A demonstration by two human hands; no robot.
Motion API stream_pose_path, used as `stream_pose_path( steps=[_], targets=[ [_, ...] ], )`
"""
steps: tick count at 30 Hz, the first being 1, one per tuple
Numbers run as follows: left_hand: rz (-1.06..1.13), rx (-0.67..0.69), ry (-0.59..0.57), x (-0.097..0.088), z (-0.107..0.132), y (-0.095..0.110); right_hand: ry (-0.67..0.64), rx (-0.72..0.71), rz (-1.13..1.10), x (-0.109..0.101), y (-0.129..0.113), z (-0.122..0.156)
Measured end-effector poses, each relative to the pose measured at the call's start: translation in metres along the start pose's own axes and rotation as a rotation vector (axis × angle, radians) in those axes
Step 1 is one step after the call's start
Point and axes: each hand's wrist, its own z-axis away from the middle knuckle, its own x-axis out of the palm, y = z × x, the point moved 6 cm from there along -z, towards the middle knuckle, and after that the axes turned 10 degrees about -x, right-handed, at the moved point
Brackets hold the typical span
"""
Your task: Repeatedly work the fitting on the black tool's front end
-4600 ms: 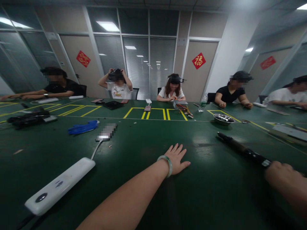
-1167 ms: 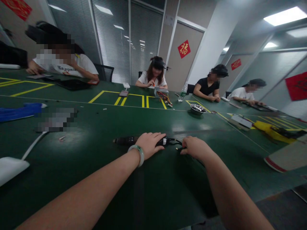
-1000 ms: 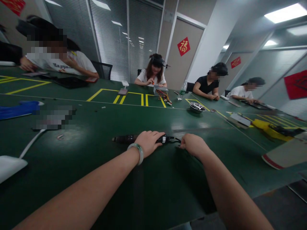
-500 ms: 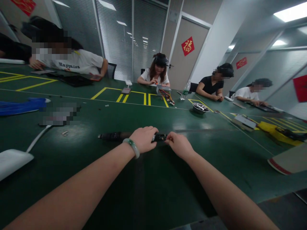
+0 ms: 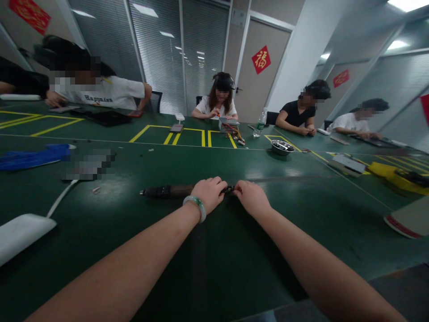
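One dark tool (image 5: 170, 192) lay flat on the worktop (image 5: 234, 268), left grip (image 5: 208, 194) clamped over its body, right grip (image 5: 252, 197) pinched on its tail end, where I couldn't tell what remained undone.

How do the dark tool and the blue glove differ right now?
Color: the dark tool is black and brown; the blue glove is vivid blue with a pale end.
Shape: the tool is straight and rod-like; the glove looks flatter and irregular.
Handling: the left hand grips the tool and the right hand is at its rear end; neither touches the glove.
Both appear to rest on the green table.
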Motion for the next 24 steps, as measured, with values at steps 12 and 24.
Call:
stream_pose_path(
  steps=[12, 24],
  targets=[
    [0.120, 0.010, -0.016, -0.0021, 0.0004, -0.0040, -0.005, -0.158, 0.024, -0.0063, -0.0072, 0.0026],
    [0.132, 0.012, -0.035, -0.0049, 0.0009, -0.0033, -0.001, -0.307, 0.081, -0.0037, -0.0096, 0.0040]
  ],
)
